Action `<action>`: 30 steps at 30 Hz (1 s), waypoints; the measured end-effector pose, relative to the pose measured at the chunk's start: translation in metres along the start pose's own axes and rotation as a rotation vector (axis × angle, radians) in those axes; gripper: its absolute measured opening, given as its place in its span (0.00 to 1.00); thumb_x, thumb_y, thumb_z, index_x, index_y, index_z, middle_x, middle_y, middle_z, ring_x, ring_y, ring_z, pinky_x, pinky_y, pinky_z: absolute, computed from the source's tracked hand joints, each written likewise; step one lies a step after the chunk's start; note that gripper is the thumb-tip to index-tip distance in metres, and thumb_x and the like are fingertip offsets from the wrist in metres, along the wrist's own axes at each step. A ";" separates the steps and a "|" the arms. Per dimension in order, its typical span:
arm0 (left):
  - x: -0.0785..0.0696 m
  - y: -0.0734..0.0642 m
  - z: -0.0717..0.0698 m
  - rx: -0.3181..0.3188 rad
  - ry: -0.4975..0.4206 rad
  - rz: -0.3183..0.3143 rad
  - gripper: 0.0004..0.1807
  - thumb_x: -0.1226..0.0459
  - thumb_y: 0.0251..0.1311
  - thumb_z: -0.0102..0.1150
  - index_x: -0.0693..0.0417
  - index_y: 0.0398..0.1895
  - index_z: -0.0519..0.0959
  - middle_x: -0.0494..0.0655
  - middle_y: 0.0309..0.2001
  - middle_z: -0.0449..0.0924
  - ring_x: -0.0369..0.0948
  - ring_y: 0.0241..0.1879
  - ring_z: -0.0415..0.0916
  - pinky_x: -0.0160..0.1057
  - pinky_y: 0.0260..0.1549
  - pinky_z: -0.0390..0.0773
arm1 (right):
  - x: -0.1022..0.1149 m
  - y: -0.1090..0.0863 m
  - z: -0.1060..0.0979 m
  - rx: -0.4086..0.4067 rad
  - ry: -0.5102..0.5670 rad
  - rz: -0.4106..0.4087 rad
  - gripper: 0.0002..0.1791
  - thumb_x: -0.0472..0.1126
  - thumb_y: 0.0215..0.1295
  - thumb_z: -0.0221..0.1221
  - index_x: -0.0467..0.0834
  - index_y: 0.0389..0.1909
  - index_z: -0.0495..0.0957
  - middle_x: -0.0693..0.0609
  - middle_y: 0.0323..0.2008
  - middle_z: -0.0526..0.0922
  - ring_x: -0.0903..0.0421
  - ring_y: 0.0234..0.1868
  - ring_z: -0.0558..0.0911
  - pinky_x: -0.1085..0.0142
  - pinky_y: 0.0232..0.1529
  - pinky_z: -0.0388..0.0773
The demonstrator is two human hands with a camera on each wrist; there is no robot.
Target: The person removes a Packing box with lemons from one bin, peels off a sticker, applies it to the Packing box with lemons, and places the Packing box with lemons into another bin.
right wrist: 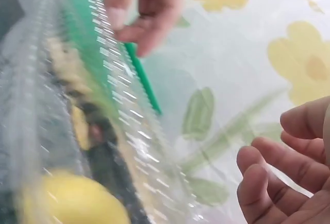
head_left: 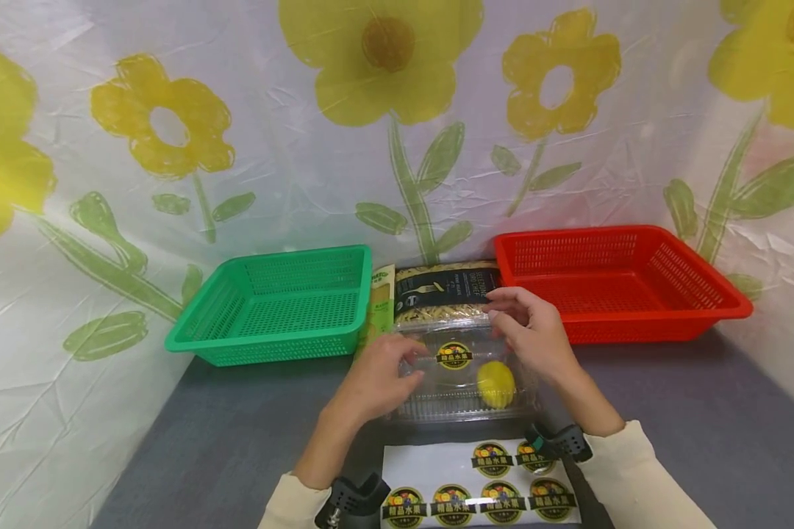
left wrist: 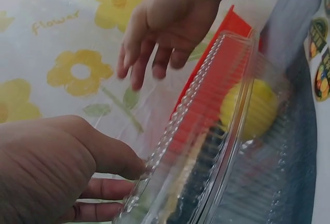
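A clear plastic clamshell box (head_left: 437, 404) lies on the table with a yellow lemon-like fruit (head_left: 496, 384) inside. A round black-and-gold sticker (head_left: 454, 355) is on its top. At the box's left side is my left hand (head_left: 378, 373), thumb and fingers loosely bent and apart; in the left wrist view its thumb tip is right at the ridged rim (left wrist: 170, 126). My right hand (head_left: 532, 330) hovers by the far right corner, fingers loosely bent, and in the right wrist view nothing lies between its fingers (right wrist: 289, 167).
A white sheet (head_left: 423, 463) of several round stickers lies in front of the box. Behind are a black-labelled pasta bag (head_left: 446, 288) and a green-yellow packet (head_left: 381, 301). A green basket (head_left: 271, 345) stands left, a red basket (head_left: 635, 327) right, before a flowered curtain (head_left: 271, 110).
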State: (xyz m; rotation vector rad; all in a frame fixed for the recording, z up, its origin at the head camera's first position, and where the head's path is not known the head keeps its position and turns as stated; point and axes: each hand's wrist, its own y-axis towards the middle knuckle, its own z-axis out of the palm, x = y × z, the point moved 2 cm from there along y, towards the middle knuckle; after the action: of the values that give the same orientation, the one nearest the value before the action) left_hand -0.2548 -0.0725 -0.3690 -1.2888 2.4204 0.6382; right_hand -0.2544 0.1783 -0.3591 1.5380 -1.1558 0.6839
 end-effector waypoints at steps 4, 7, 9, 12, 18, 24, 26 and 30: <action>0.005 0.000 -0.003 -0.042 -0.003 -0.005 0.17 0.64 0.58 0.69 0.53 0.51 0.85 0.49 0.48 0.82 0.48 0.50 0.75 0.52 0.50 0.76 | -0.001 0.000 -0.019 -0.108 0.019 0.012 0.14 0.38 0.72 0.60 0.39 0.55 0.79 0.41 0.42 0.85 0.51 0.28 0.84 0.62 0.23 0.82; 0.010 0.000 -0.006 -0.062 0.000 -0.064 0.19 0.63 0.58 0.69 0.52 0.54 0.84 0.50 0.53 0.79 0.51 0.56 0.73 0.56 0.55 0.74 | -0.002 0.001 -0.031 -0.200 0.019 0.031 0.15 0.39 0.71 0.61 0.39 0.55 0.78 0.45 0.39 0.84 0.53 0.27 0.84 0.63 0.23 0.82; 0.016 -0.001 -0.008 -0.064 -0.019 -0.126 0.22 0.62 0.58 0.70 0.52 0.57 0.82 0.51 0.54 0.78 0.52 0.57 0.73 0.56 0.55 0.75 | -0.003 0.002 -0.039 -0.255 0.014 0.050 0.14 0.40 0.71 0.61 0.40 0.54 0.78 0.49 0.37 0.83 0.55 0.26 0.83 0.65 0.22 0.81; 0.025 -0.001 -0.012 -0.069 -0.066 -0.211 0.28 0.62 0.57 0.71 0.55 0.62 0.78 0.54 0.54 0.76 0.52 0.52 0.75 0.54 0.48 0.77 | -0.007 0.004 -0.051 -0.332 0.007 0.094 0.13 0.41 0.71 0.61 0.41 0.52 0.80 0.54 0.32 0.82 0.55 0.25 0.82 0.66 0.22 0.81; 0.043 0.000 -0.017 -0.074 -0.223 -0.329 0.34 0.63 0.60 0.68 0.59 0.70 0.70 0.59 0.55 0.75 0.49 0.42 0.75 0.48 0.37 0.77 | -0.018 0.007 -0.073 -0.428 0.037 0.203 0.13 0.42 0.71 0.60 0.43 0.52 0.83 0.53 0.26 0.82 0.55 0.21 0.81 0.68 0.23 0.81; 0.050 -0.002 -0.015 0.041 -0.383 -0.465 0.39 0.59 0.66 0.63 0.61 0.76 0.60 0.57 0.50 0.78 0.50 0.38 0.82 0.47 0.37 0.82 | -0.035 0.006 -0.093 -0.661 0.332 0.301 0.05 0.38 0.67 0.63 0.41 0.40 0.86 0.49 0.22 0.80 0.56 0.14 0.76 0.70 0.16 0.77; 0.050 -0.003 -0.014 0.079 -0.449 -0.490 0.41 0.58 0.66 0.63 0.64 0.76 0.58 0.58 0.47 0.80 0.52 0.37 0.84 0.47 0.35 0.84 | -0.041 0.005 -0.100 -0.762 0.414 0.319 0.04 0.36 0.66 0.64 0.40 0.35 0.86 0.49 0.20 0.79 0.56 0.11 0.74 0.71 0.14 0.76; 0.050 -0.005 -0.012 0.125 -0.537 -0.518 0.44 0.59 0.65 0.66 0.67 0.76 0.56 0.58 0.43 0.81 0.49 0.38 0.84 0.47 0.34 0.86 | -0.052 0.002 -0.112 -0.949 0.490 0.358 0.05 0.35 0.63 0.64 0.39 0.30 0.86 0.50 0.17 0.78 0.57 0.10 0.71 0.71 0.13 0.73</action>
State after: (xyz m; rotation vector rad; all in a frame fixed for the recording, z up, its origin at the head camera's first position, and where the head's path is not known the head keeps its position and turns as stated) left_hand -0.2787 -0.1155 -0.3840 -1.3938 1.5902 0.5757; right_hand -0.2601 0.3014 -0.3706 0.3432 -1.1266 0.5638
